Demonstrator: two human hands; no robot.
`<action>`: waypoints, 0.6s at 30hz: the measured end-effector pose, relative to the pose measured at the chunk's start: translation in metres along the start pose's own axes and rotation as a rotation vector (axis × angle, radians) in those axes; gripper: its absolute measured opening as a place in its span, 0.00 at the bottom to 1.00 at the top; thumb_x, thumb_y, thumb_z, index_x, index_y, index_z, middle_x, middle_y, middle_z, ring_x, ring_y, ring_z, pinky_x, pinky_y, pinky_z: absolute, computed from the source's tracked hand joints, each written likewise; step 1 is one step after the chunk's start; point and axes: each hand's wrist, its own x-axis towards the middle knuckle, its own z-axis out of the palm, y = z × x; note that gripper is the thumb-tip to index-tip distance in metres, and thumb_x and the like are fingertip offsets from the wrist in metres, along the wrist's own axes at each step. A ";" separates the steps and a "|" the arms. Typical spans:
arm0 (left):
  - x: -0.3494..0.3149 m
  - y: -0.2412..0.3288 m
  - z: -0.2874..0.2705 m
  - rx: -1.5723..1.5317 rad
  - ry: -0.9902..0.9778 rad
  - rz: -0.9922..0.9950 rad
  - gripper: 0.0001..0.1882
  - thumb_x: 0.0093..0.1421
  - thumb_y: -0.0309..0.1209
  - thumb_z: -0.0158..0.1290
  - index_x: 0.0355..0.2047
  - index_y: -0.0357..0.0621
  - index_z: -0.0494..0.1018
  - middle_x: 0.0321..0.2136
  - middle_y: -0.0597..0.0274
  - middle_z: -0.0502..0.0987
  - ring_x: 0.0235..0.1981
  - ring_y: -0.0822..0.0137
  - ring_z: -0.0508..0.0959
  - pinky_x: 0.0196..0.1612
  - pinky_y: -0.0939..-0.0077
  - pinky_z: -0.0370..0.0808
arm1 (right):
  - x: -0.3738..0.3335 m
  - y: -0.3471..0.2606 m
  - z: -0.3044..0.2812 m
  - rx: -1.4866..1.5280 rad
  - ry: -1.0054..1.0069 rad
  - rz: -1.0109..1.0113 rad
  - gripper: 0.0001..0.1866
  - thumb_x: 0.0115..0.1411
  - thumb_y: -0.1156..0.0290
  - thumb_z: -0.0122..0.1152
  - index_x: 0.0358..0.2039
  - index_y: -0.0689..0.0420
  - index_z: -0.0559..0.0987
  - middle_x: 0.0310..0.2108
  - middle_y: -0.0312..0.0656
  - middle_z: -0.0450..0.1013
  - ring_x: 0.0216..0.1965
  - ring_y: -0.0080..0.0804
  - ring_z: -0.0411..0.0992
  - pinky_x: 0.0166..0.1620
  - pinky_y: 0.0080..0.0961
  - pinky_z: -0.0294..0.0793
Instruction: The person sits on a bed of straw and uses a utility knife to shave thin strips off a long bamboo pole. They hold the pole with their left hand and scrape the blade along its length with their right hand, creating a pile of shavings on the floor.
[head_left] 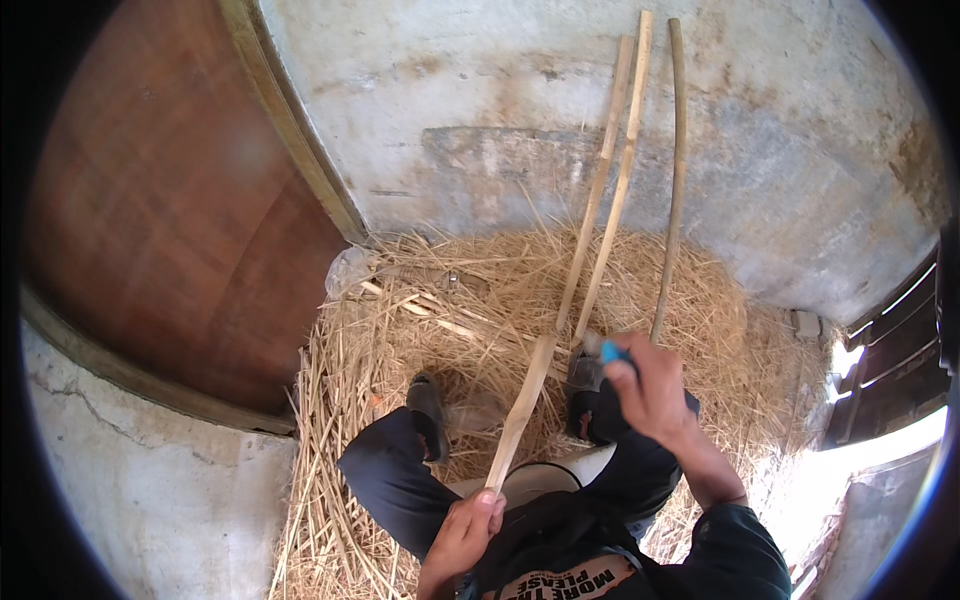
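Note:
My left hand [467, 528] is closed around the near end of a pale, flat wooden stick [522, 412]. The stick slants up and away from me between my knees, with a slight bend partway along. My right hand [655, 392] grips a blue-handled tool [612, 352], to the right of the stick's far end and apart from it. A blurred tip of the tool points left; its exact kind I cannot make out. Two pale wooden sticks [628, 140] and a browner, rounder stick [678, 140] lean on the wall ahead.
Straw [500, 262] covers the floor around my shoes [427, 400], with several pale sticks [432, 318] lying in it. A whitish round-rimmed object [545, 478] is between my legs. A brown door panel [180, 220] stands left, a stained wall [800, 160] ahead, and dark slats [895, 350] at right.

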 end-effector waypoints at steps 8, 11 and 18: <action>0.005 0.010 -0.001 0.075 0.011 0.012 0.22 0.83 0.40 0.37 0.38 0.36 0.72 0.20 0.62 0.70 0.22 0.68 0.70 0.31 0.68 0.70 | -0.012 -0.019 0.023 -0.023 -0.237 -0.234 0.17 0.65 0.59 0.73 0.46 0.56 0.81 0.28 0.40 0.76 0.24 0.43 0.79 0.27 0.35 0.76; 0.007 0.009 0.000 0.101 0.020 0.066 0.22 0.83 0.40 0.37 0.39 0.37 0.73 0.20 0.61 0.70 0.21 0.66 0.70 0.31 0.67 0.70 | -0.012 -0.022 0.024 -0.023 -0.259 -0.232 0.17 0.65 0.59 0.73 0.45 0.56 0.81 0.28 0.40 0.76 0.24 0.43 0.79 0.26 0.35 0.76; 0.009 0.019 0.001 0.219 0.037 0.108 0.22 0.83 0.41 0.38 0.41 0.37 0.73 0.20 0.58 0.72 0.22 0.59 0.75 0.32 0.64 0.72 | -0.010 -0.024 0.026 -0.048 -0.222 -0.260 0.18 0.64 0.58 0.74 0.44 0.58 0.80 0.27 0.39 0.75 0.23 0.42 0.77 0.25 0.35 0.74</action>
